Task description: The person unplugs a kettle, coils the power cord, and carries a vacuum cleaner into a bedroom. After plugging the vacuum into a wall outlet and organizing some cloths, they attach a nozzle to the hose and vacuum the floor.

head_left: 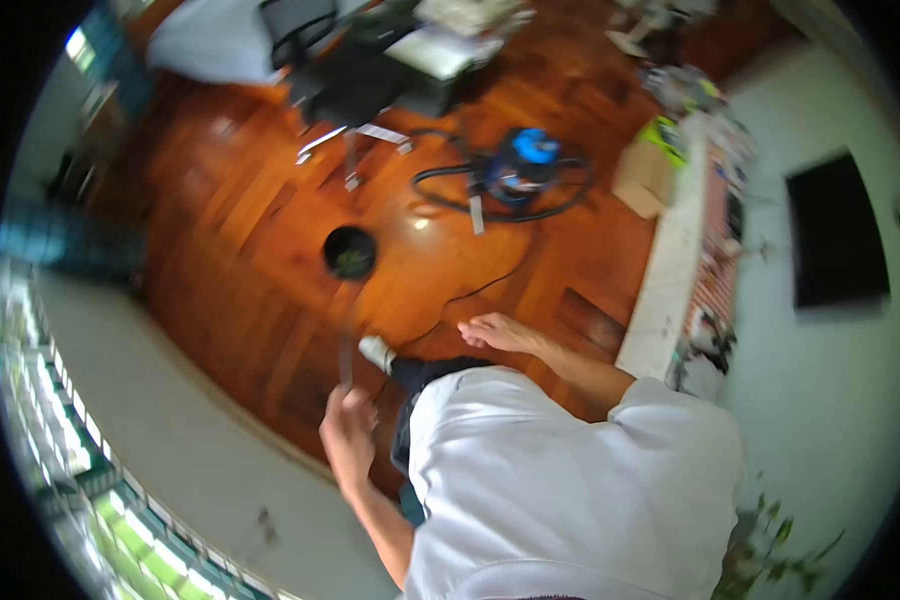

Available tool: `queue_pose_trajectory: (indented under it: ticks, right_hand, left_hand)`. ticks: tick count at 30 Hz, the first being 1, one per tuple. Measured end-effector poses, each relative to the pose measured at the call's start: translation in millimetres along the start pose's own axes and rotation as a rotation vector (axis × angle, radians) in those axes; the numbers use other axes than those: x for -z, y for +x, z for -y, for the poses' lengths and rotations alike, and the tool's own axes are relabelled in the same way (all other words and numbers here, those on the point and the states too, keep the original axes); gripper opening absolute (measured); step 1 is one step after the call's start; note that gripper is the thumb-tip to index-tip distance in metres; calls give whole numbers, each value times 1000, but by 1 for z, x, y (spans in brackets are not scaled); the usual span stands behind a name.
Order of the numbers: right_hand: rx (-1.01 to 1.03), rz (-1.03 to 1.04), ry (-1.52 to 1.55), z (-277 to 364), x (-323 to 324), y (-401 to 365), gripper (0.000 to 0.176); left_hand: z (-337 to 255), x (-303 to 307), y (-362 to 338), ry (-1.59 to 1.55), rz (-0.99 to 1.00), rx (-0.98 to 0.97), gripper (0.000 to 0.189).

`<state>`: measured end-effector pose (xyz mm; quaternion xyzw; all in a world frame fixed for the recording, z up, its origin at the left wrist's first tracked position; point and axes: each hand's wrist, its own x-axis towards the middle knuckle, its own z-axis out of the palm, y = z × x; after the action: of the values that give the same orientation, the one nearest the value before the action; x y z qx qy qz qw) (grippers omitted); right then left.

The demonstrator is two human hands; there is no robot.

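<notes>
My left hand [350,420] is closed round the end of a thin grey rod [346,345], blurred by motion. The rod points away from me toward a round black container [349,253] with something green inside it. Whether the two are joined I cannot make out. My right hand [495,332] hovers over the floor with its fingers loosely bent and apart, and no object shows in it. A white shoe [377,353] is visible on the floor between the hands.
A blue and black vacuum cleaner [520,170] with its hose lies ahead on the wooden floor [260,240], its cord [485,287] trailing toward me. Beyond it is a wheeled office chair [345,90]. On the right, a cardboard box [645,172] adjoins a long white ledge [660,300].
</notes>
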<state>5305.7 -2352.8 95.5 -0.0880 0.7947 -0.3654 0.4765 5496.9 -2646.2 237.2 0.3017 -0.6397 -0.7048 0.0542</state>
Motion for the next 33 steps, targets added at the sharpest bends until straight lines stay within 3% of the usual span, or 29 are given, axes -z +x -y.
queue_pose_trajectory:
  ticks: [1, 3, 5, 7, 9, 11, 14, 16, 19, 21, 23, 25, 31, 33]
  right_hand:
    - [100, 101, 219, 46, -20, 15, 68]
    - [220, 333, 509, 121, -59, 63, 75]
    - [135, 410, 701, 191, -86, 100, 69]
    - [91, 555, 1019, 242, -100, 142, 47]
    - [97, 583, 1136, 298, -109, 184, 39]
    - [143, 622, 1131, 343, -120, 218, 40]
    - [137, 652, 1064, 417, -153, 226, 37]
    - [117, 501, 609, 453, -177, 242, 33]
    - [-23, 690, 720, 488, -219, 287, 30]
    - [-45, 664, 844, 515, -248, 325, 27]
    - [210, 539, 1118, 555, -266, 369, 25]
    - [251, 527, 1145, 636, -276, 365, 26]
    - [495, 746, 1056, 853, -334, 358, 34]
    - [675, 896, 1035, 906, -345, 346, 41]
  left_hand:
    - [0, -6, 13, 53, -10, -26, 22]
    - [3, 17, 43, 551, 91, -97, 10]
    - [9, 33, 65, 641, 71, -204, 12]
    - [-2, 56, 84, 683, 31, -133, 15]
    - [-5, 91, 108, 710, -85, -78, 14]
    - [-12, 123, 121, 765, -202, -19, 12]
    - [-32, 178, 129, 454, -298, 79, 15]
    - [-40, 206, 145, 540, -306, 140, 21]
    - [-50, 251, 176, 555, -293, 132, 25]
    - [-54, 291, 203, 597, -311, -102, 23]
    - [-80, 343, 233, 610, -509, -49, 21]
    - [-120, 404, 264, 627, -657, -132, 21]
    - [-253, 575, 318, 723, -1020, -668, 24]
    - [-299, 618, 318, 893, -1106, -726, 26]
